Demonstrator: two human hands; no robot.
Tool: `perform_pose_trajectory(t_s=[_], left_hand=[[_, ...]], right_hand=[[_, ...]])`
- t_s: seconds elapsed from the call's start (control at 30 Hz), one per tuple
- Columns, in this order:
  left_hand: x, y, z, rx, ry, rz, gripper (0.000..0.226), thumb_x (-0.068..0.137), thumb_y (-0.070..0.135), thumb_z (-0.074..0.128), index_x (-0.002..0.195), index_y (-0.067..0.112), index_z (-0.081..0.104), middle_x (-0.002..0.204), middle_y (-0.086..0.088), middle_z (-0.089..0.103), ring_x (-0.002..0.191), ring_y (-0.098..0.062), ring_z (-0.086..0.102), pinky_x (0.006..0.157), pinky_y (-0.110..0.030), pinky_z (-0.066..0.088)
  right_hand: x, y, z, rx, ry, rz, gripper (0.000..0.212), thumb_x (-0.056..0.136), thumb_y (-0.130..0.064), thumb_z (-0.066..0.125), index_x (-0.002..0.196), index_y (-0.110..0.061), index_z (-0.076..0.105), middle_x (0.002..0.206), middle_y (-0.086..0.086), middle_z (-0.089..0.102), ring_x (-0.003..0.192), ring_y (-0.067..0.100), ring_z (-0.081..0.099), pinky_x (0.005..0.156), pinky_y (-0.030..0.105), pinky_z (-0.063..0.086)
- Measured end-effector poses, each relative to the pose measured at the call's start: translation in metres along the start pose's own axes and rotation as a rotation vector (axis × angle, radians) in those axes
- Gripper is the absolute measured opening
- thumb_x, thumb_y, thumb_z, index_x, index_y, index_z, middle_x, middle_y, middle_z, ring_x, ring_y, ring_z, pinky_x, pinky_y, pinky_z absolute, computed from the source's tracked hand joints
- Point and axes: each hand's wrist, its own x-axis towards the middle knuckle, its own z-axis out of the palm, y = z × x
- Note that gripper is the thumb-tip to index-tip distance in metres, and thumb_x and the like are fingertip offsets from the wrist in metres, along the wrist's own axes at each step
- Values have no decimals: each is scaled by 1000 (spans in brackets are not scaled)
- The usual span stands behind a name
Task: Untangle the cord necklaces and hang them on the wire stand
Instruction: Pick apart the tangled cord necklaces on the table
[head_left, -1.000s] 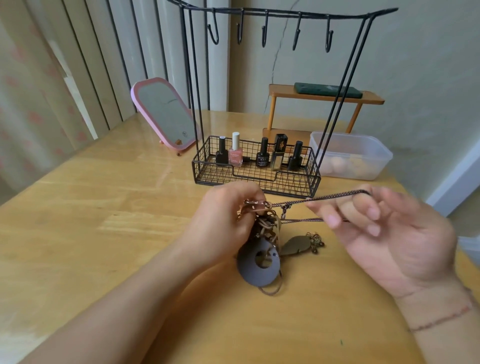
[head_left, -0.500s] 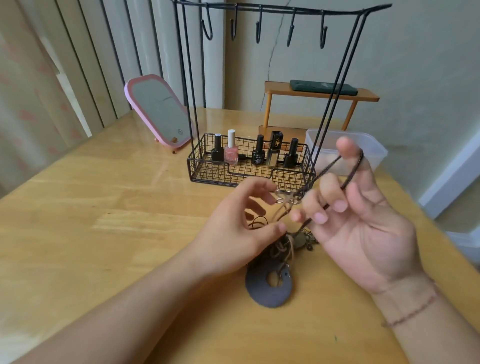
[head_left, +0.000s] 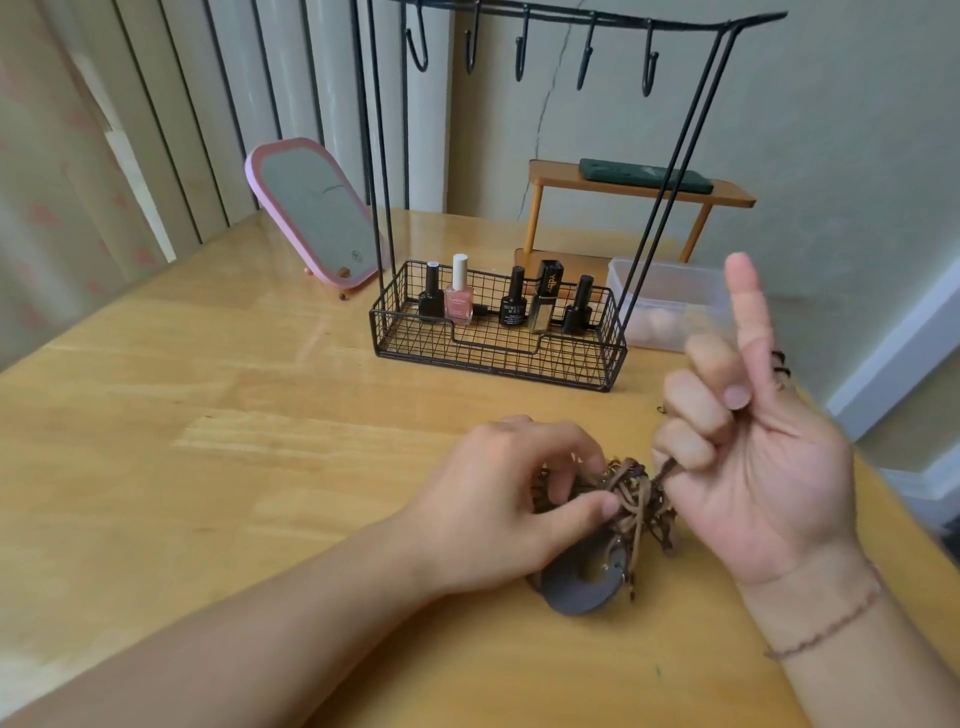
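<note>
At lower centre of the frame, the tangled cord necklaces (head_left: 631, 499) now rest bunched on the desk (head_left: 260, 441), no longer stretched. The left hand (head_left: 498, 514) pinches the knot; the right hand (head_left: 753, 467) has curled its fingers around one cord, index finger raised. The wire stand (head_left: 524, 332) sits behind.

Brown cords (head_left: 631, 493) showed tan and darker strands, pinched between left hand (head_left: 498, 504) and right hand (head_left: 748, 467). Below grip, dark grey disc pendant (head_left: 576, 595). Beyond grip, black wire stand (head_left: 493, 332); pink polish bottle (head_left: 459, 299) among black ones. Far left of grip, pink-framed mirror (head_left: 317, 213). Table (head_left: 208, 415) honey-yellow wood grain.
</note>
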Motion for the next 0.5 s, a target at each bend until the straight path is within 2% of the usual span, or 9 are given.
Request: perform_pose_trajectory(t_s=[0.07, 0.13, 0.2, 0.27, 0.33, 0.4, 0.43, 0.5], left_hand=[[-1, 9, 2, -210, 67, -58, 13, 88, 26, 71, 98, 24, 62, 61, 8, 57, 57, -9, 50, 58, -24, 43], [-2, 17, 1, -391, 29, -108, 11, 90, 29, 66, 96, 24, 59, 63, 2, 62, 57, -18, 54, 57, -29, 48], [-3, 20, 2, -434, -61, -139, 23, 86, 43, 65, 98, 25, 57, 71, -2, 66, 63, -23, 58, 62, -33, 51], [-2, 19, 6, -364, -71, -154, 32, 82, 46, 71, 100, 22, 59, 73, -3, 67, 65, -24, 58, 64, -30, 51], [-1, 16, 8, -352, -33, -181, 22, 82, 34, 75, 95, 21, 63, 72, 2, 69, 64, -22, 59, 67, -27, 52], [0, 11, 6, -442, -20, -214, 8, 85, 21, 74, 84, 22, 66, 71, 4, 69, 65, -12, 61, 70, -26, 52], [1, 8, 4, -502, -27, -238, 7, 86, 18, 73, 82, 21, 68, 73, -1, 70, 68, -10, 61, 72, -26, 51], [2, 6, 0, -648, -36, -291, 8, 86, 22, 71, 80, 17, 70, 76, -15, 69, 71, -17, 59, 71, -31, 48]], right_hand=[[-1, 2, 1, -8, 34, -16, 50, 112, -18, 13, 159, -32, 12, 89, 18, 44, 74, 24, 29, 65, 36, 29], [-1, 6, 3, -40, 74, -22, 51, 111, -14, 19, 160, -27, 12, 91, 15, 42, 76, 25, 31, 70, 37, 33], [-1, 9, 5, -92, 96, -36, 53, 109, -12, 24, 160, -23, 13, 92, 12, 40, 81, 25, 32, 76, 37, 35], [-2, 12, 8, -141, 119, -48, 55, 108, -10, 28, 160, -21, 14, 92, 11, 38, 83, 24, 29, 80, 37, 33], [-1, 11, 10, -161, 140, -56, 54, 108, -9, 30, 159, -18, 16, 92, 11, 38, 84, 24, 28, 80, 37, 31], [0, 5, 11, -141, 149, -61, 52, 108, -8, 28, 159, -15, 19, 92, 12, 38, 84, 26, 29, 80, 38, 31], [0, 1, 11, -129, 155, -69, 50, 108, -8, 26, 158, -15, 20, 91, 13, 38, 84, 26, 29, 81, 39, 31], [-1, -8, 9, -116, 165, -83, 47, 109, -9, 21, 156, -13, 24, 91, 14, 39, 84, 27, 29, 80, 40, 31]])
